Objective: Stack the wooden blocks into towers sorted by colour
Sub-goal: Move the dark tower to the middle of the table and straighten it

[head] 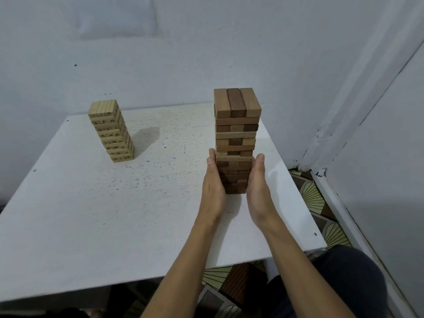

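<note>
Squaring-up seems the step in hand: the left hand [212, 180] and right hand [257, 182], fingers straight, press flat against the lower flanks of the brown tower [236, 138] between them, the pale tower [112, 131] standing well to their left on the desk [114, 214]; next likely calls for an even release without nudging.

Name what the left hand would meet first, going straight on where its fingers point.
Probably the wall: the left hand lies flat along the brown tower, so its way over the table looks free.
</note>
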Motion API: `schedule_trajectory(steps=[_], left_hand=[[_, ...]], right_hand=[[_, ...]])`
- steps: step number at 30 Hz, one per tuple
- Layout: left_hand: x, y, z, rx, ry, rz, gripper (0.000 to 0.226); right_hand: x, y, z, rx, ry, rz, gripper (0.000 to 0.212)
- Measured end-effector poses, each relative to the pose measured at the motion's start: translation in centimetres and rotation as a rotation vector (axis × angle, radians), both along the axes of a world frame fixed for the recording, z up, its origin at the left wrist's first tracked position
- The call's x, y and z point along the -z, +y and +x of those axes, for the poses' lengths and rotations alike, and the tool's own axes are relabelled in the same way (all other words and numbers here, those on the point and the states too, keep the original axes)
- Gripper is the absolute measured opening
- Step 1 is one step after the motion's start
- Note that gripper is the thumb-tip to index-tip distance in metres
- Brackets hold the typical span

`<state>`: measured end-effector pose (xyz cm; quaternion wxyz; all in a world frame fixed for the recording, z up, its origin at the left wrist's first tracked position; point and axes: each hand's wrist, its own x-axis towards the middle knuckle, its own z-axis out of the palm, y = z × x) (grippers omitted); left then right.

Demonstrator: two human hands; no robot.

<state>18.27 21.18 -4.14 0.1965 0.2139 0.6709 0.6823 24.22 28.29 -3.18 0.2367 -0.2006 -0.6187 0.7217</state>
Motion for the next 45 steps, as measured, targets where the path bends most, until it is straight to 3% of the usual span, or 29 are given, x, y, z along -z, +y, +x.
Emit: schedule_trajectory(steps=[4, 8, 15, 30, 34, 36, 38, 42, 45], left_hand=[[0.2, 0.0, 0.0, -0.006, -0.004, -0.013, 0.076], [0.4, 0.0, -0.1, -0.008, -0.003, -0.017, 0.078], [0.0, -0.1, 0.2, 0.0, 0.008, -0.018, 0.07], [1.1, -0.4, -1.0, -0.004, -0.034, -0.039, 0.084], [0.8, -2.0, -1.8, 0.006, -0.068, -0.028, 0.075], [0.5, -3.0, -2.5, 0.02, -0.115, -0.029, 0.059], [0.6, -4.0, -3.5, 0.034, -0.1, -0.057, 0.058], [0.3, -5.7, -5.3, 0.218, 0.182, -0.295, 0.083], [0.4, -5.6, -7.1, 0.324, 0.406, -0.488, 0.098]], right_hand=[[0.3, 0.0, -0.1, -0.01, 0.007, 0.0, 0.07], [0.4, 0.0, -0.2, -0.006, 0.02, -0.003, 0.065], [0.5, -0.1, -0.1, -0.013, 0.015, 0.02, 0.076], [0.8, 0.5, 0.3, -0.033, -0.041, 0.036, 0.065], [1.1, 2.2, 1.4, 0.003, -0.072, 0.023, 0.062], [0.9, 3.5, 2.4, 0.024, -0.142, 0.094, 0.047], [0.4, 4.8, 3.3, -0.003, -0.233, 0.246, 0.042], [-0.1, 7.0, 4.0, -0.175, -0.5, 0.712, 0.063], [-0.1, 7.8, 3.6, -0.307, -0.553, 0.863, 0.08]])
